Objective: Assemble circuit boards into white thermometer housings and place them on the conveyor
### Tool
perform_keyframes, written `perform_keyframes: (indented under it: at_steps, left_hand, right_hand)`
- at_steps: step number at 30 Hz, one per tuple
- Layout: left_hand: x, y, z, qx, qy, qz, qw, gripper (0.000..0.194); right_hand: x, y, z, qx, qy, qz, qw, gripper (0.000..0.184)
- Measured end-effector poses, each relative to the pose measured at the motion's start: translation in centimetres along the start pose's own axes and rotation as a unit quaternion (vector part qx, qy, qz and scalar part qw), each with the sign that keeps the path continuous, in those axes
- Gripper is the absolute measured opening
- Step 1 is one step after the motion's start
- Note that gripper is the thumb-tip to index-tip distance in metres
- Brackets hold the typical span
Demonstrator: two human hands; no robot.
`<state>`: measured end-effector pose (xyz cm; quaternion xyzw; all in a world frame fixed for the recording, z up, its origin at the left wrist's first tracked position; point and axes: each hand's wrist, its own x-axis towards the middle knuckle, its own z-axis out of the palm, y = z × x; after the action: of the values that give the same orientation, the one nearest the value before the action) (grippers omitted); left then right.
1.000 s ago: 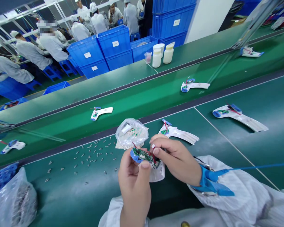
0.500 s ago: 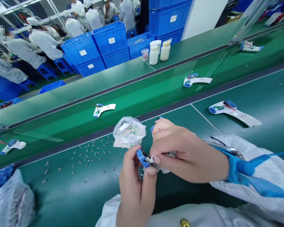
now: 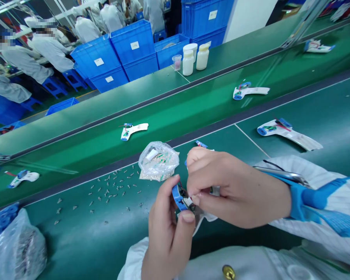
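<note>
- Belt (image 3: 175,112) — beyond the clear bag (image 3: 159,161).
- Right hand (image 3: 230,186) — right of the bag, partly hiding a housing (image 3: 201,144), fingertips pinched at a white connector (image 3: 188,201).
- Left hand (image 3: 169,229) — below the bag, thumb and fingers clamping the blue-rimmed part (image 3: 178,197).
- Metal bits (image 3: 107,192) — left of the bag.

The bag (image 3: 159,161) is clear, crinkled, glossy plastic; the crates (image 3: 134,46) look smooth plastic; the sleeve (image 3: 329,194) is cloth.

Screws (image 3: 107,192) lie on the table (image 3: 84,237), left of the plastic bag (image 3: 159,160); behind both runs the conveyor belt (image 3: 99,142), carrying housings (image 3: 135,130).
</note>
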<state>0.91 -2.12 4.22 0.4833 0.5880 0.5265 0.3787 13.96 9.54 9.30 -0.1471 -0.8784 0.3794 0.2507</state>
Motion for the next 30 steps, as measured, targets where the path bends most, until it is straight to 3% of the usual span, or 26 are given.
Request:
perform_keyframes:
  at_steps: [6, 12, 16, 19, 22, 25, 27, 30]
  left_hand:
    - [-0.3, 0.0, 0.0, 0.163, -0.003, 0.064, 0.985, 0.038]
    - [-0.9, 0.6, 1.1, 0.309, 0.012, 0.058, 0.949, 0.041]
    - [-0.8, 0.7, 1.5, 0.337, -0.003, 0.048, 0.940, 0.046]
    - [-0.2, 0.8, 1.2, 0.303, -0.057, 0.041, 0.951, 0.049]
    - [0.7, 1.2, 1.3, 0.268, -0.111, -0.015, 0.957, 0.053]
    - [1.6, 1.8, 2.0, 0.281, -0.118, -0.083, 0.949, 0.056]
    - [2.1, 2.1, 2.8, 0.311, -0.115, -0.086, 0.940, 0.057]
    - [2.7, 1.8, 4.1, 0.393, -0.102, -0.037, 0.913, 0.053]
  right_hand:
    - [-0.1, -0.1, 0.2, -0.032, 0.009, 0.015, 0.999, 0.025]
    - [-0.7, -1.0, 0.4, -0.065, 0.017, -0.007, 0.998, 0.028]
    - [-1.1, -1.1, 0.3, -0.058, 0.026, -0.010, 0.998, 0.026]
    - [-1.3, -0.4, 0.1, -0.030, 0.022, -0.001, 0.999, 0.025]
    - [-1.5, 0.6, -0.5, 0.016, -0.002, 0.036, 0.999, 0.026]
    - [-2.0, 1.8, -1.3, 0.049, -0.036, 0.112, 0.992, 0.024]
    - [-2.3, 2.5, -1.7, 0.066, -0.046, 0.154, 0.985, 0.022]
    - [-2.8, 3.3, -1.9, 0.078, -0.031, 0.183, 0.979, 0.023]
